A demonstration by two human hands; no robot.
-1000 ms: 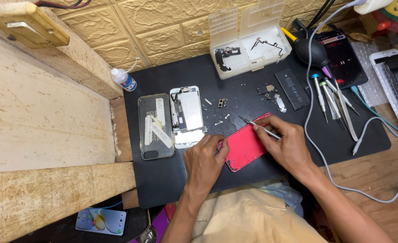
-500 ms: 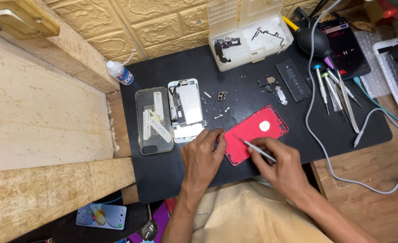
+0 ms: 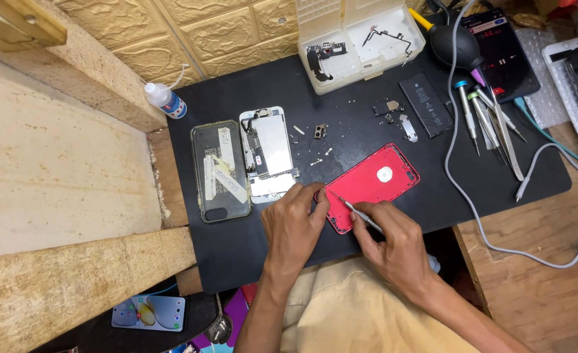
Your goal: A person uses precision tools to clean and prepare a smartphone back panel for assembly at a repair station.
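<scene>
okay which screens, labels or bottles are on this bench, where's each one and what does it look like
Lit phone screen: far right, upright rectangle, dark with red.
Clear phone case: left on mat, pale paper labels stuck across.
Small bottle: mat's far left corner, white with blue label.
Second phone: below bench, colourful screen.
</scene>
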